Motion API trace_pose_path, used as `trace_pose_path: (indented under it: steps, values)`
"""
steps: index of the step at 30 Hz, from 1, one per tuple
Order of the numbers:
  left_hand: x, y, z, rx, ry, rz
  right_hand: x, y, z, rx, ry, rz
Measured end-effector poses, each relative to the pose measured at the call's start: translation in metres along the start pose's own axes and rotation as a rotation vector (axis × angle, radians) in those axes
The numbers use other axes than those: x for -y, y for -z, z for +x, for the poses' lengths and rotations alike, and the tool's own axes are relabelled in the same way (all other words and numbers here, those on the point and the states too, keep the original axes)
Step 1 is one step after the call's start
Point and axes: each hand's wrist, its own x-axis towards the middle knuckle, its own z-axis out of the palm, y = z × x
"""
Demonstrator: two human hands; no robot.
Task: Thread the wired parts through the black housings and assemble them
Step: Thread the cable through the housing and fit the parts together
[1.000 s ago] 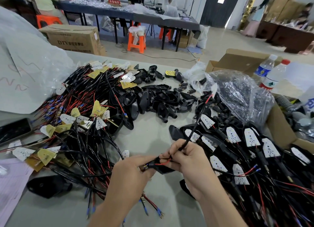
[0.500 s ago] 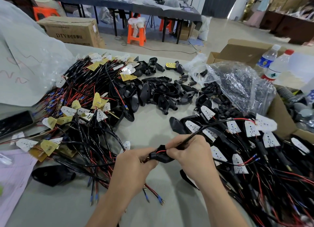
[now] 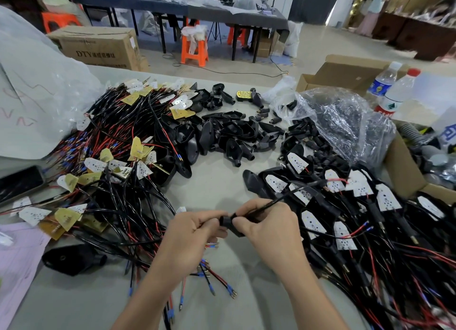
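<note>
A black housing (image 3: 228, 223) is held between both hands at 6 o'clock on the desk (image 3: 222, 189). The right hand (image 3: 269, 233) is closed over the housing's 3 o'clock end, its fingers (image 3: 254, 207) curled and pinching both the housing and the cable (image 3: 283, 198) that enters it. From there the cable is led toward 2 o'clock, across a heap of assembled units (image 3: 345, 233), and is ended at a white board (image 3: 359, 182) lying on that heap. The left hand (image 3: 190, 238) is set at the housing's 9 o'clock end, its fingers (image 3: 202, 217) curled and pinched on the cable where it comes out. Red and blue wire tips (image 3: 212, 245) are seen just under this hand.

A pile of bare housings (image 3: 229, 137) is spread at 12 o'clock, and a tangle of wired boards (image 3: 118, 156) is heaped at 10 o'clock. One lone housing (image 3: 71, 258) is laid at 8 o'clock. A phone (image 3: 19, 184) is placed at 9 o'clock by the desk's edge. A crumpled bag (image 3: 345, 124) holding small black parts is set at 2 o'clock, with two bottles (image 3: 398, 92) behind it, beside a carton (image 3: 345, 70).
</note>
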Motion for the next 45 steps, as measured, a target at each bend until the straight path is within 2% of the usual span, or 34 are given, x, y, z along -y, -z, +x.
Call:
trace_pose_path:
  steps: [2, 5, 6, 8, 10, 12, 13, 14, 16, 18, 20, 21, 24, 25, 28, 30, 33, 37, 38, 43, 45]
  values:
    - [0.001, 0.004, 0.004, -0.119, -0.043, 0.049, 0.002, 0.005, -0.002, -0.096, -0.032, -0.072]
    - [0.0, 0.015, 0.01, -0.199, -0.105, -0.027, 0.004, 0.02, -0.01, -0.24, -0.012, -0.511]
    - [-0.001, 0.019, 0.011, -0.183, -0.116, -0.029, 0.007, 0.023, -0.013, -0.251, 0.055, -0.513]
    - [-0.007, 0.027, 0.014, -0.058, -0.127, -0.058, 0.017, 0.025, -0.021, -0.222, 0.24, -0.35]
    - [-0.015, 0.036, 0.015, 0.116, -0.135, -0.2, 0.026, 0.02, -0.024, -0.046, 0.372, -0.304]
    - [-0.025, 0.042, 0.016, 0.248, -0.14, -0.345, 0.032, 0.01, -0.02, 0.242, 0.346, -0.238]
    - [-0.03, 0.044, 0.018, 0.263, -0.153, -0.385, 0.034, 0.003, -0.019, 0.324, 0.32, -0.202]
    - [-0.035, 0.046, 0.021, 0.232, -0.17, -0.405, 0.035, -0.003, -0.017, 0.327, 0.319, -0.216]
    - [-0.044, 0.052, 0.031, 0.064, -0.208, -0.432, 0.033, -0.009, -0.012, 0.256, 0.325, -0.347]
    - [-0.049, 0.068, 0.044, -0.142, -0.177, -0.631, 0.029, -0.008, -0.01, 0.269, 0.248, -0.547]
    - [-0.052, 0.09, 0.059, -0.313, -0.127, -0.88, 0.023, -0.006, -0.01, 0.398, 0.14, -0.733]
    - [-0.052, 0.099, 0.066, -0.379, -0.122, -0.922, 0.02, -0.005, -0.01, 0.475, 0.095, -0.78]
    - [-0.051, 0.105, 0.08, -0.408, -0.118, -0.76, 0.019, 0.0, -0.009, 0.561, 0.07, -0.618]
    - [-0.051, 0.102, 0.083, -0.355, -0.122, -0.655, 0.021, 0.001, -0.007, 0.53, 0.087, -0.534]
    - [-0.055, 0.085, 0.088, -0.091, -0.163, -0.354, 0.031, -0.004, 0.008, 0.252, 0.173, -0.33]
    - [-0.061, 0.072, 0.092, 0.042, -0.169, -0.232, 0.037, -0.011, 0.022, 0.202, 0.151, -0.066]
    - [-0.067, 0.057, 0.098, 0.075, -0.135, -0.25, 0.042, -0.017, 0.042, 0.184, 0.168, 0.034]
    - [-0.062, 0.038, 0.107, 0.082, -0.082, -0.569, 0.039, -0.02, 0.057, 0.1, 0.179, 0.091]
    - [-0.058, 0.031, 0.109, 0.082, -0.06, -0.584, 0.037, -0.021, 0.062, 0.087, 0.161, 0.119]
    - [-0.049, 0.005, 0.108, 0.075, 0.002, -0.37, 0.027, -0.014, 0.08, 0.203, 0.135, 0.049]
    - [-0.048, 0.001, 0.111, 0.019, 0.032, -0.357, 0.024, -0.001, 0.092, 0.162, 0.146, 0.012]
